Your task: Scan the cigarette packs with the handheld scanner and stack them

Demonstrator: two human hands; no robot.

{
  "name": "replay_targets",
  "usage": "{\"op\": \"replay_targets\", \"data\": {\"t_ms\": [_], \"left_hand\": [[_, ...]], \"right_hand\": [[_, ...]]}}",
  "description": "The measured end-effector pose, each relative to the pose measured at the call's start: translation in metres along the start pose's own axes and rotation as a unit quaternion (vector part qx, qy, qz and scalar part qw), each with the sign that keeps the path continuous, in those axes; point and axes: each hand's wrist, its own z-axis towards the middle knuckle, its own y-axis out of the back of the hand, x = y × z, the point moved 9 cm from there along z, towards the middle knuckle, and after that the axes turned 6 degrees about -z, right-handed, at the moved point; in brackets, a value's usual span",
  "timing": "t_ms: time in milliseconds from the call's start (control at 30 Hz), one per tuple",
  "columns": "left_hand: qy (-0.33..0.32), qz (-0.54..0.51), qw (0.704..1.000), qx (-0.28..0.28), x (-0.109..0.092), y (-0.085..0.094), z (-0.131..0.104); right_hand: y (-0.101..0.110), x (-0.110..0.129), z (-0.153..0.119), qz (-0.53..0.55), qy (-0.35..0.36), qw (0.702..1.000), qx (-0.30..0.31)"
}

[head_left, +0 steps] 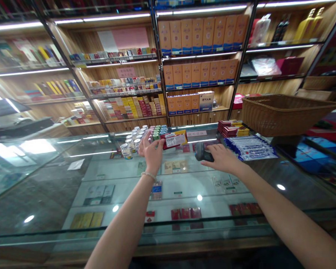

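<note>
Bare hands: L hand (152, 154) nr ctr of frame, R hand (223, 158) a bit right of ctr, slim fingers on both. L forearm (126, 220), lower ctr, & R forearm (282, 205), lower right, also bare, smooth, tapering twd the wrists. Thin, pale, roundish bracelet (149, 175), looks beaded, worn around L wrist, approx. mid-frame; exact material too small to tell. R wrist (236, 166) bare. Nail details too blurry to tell.
</note>
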Motion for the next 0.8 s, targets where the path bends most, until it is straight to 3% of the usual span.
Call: {"op": "replay_targets", "data": {"t_ms": [167, 333, 633, 800], "left_hand": [[-0.036, 0.001, 0.999, 0.014, -0.016, 0.000, 0.001], [-0.075, -0.009, 0.997, 0.034, -0.031, -0.003, 0.000], [-0.090, 0.000, 0.995, 0.051, -0.037, -0.008, -0.004], [-0.096, 0.009, 0.992, 0.078, -0.037, -0.011, 0.000]], "right_hand": [[0.029, -0.022, 0.024, 0.198, -0.052, 0.976, -0.079], [0.052, 0.002, 0.045, 0.379, 0.013, 0.922, -0.083], [0.034, 0.008, 0.053, 0.223, 0.004, 0.966, -0.130], [0.048, 0.008, 0.042, 0.172, 0.026, 0.968, -0.181]]}}
